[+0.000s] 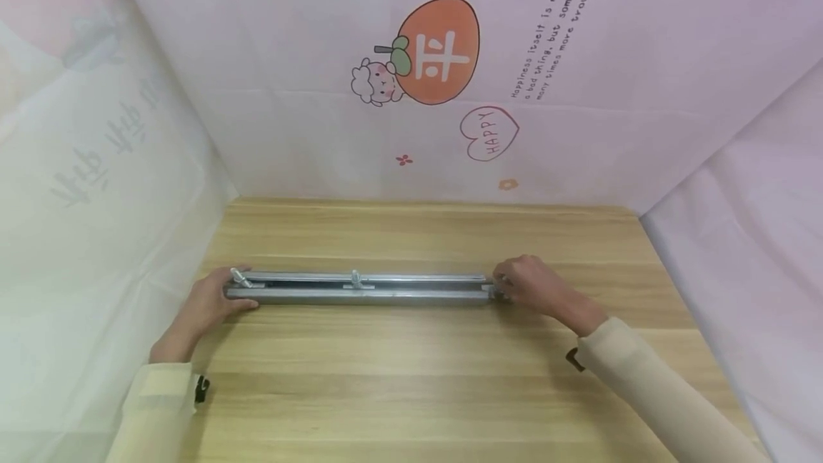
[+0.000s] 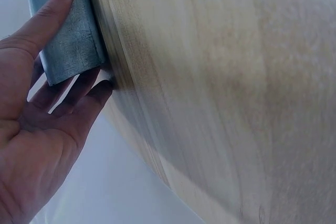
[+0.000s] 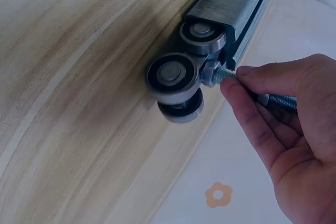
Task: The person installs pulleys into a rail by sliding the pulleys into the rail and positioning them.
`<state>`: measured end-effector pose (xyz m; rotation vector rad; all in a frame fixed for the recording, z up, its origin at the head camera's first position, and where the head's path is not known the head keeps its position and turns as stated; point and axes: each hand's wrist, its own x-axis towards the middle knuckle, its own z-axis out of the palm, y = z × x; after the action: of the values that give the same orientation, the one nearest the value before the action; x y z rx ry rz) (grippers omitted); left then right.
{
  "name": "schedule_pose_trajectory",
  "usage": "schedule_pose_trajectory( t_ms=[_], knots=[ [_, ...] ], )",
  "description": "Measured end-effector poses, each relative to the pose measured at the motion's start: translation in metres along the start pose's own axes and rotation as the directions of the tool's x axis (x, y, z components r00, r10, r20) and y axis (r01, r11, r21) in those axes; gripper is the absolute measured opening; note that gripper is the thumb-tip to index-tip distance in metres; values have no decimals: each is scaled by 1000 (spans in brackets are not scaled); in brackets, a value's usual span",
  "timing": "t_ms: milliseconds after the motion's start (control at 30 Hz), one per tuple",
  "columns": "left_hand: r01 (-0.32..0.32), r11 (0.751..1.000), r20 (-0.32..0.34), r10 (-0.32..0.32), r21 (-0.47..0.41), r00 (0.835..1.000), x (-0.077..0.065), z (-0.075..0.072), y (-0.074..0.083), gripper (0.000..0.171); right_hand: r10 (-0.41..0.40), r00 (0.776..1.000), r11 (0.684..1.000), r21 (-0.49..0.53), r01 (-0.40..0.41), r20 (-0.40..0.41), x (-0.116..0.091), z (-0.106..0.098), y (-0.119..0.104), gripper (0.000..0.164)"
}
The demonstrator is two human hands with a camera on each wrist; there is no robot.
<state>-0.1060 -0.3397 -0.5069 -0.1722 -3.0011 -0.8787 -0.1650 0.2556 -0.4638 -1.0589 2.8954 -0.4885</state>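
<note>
A long slotted metal track (image 1: 398, 296) lies across the wooden table. My left hand (image 1: 208, 299) holds its left end, the thumb (image 2: 50, 14) along one side face and the fingers round the other side and the end. At the right end, my right hand (image 1: 530, 283) pinches the threaded bolt (image 3: 224, 74) of a roller trolley between thumb and fingertips. The trolley's wheels (image 3: 172, 74) stand mostly outside the track mouth, one wheel (image 3: 202, 34) right at the opening. Under my right fingers shows another threaded rod (image 3: 281, 102). Two fittings, a left one (image 1: 240, 277) and a middle one (image 1: 356, 279), stick up from the slot.
The wooden table (image 1: 386, 384) extends in front of and behind the track. Printed white cloth (image 1: 308, 127) hangs behind it, with more cloth on the left (image 1: 96, 234) and right (image 1: 759, 234). Dark straps show at both sleeves.
</note>
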Motion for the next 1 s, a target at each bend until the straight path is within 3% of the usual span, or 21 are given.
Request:
schedule_pose_trajectory(
  t_ms=[267, 1000],
  knots=[
    [-16, 1000, -15, 16, -13, 1000, 0, 2, -3, 76, 9, 1000, 999, 33, -10, 25, 7, 1, -9, 12],
    [-3, 1000, -13, 3, -12, 1000, -1, 2, -2, 77, -57, 998, 998, 21, 56, 37, 25, 6, -20, 14]
  ],
)
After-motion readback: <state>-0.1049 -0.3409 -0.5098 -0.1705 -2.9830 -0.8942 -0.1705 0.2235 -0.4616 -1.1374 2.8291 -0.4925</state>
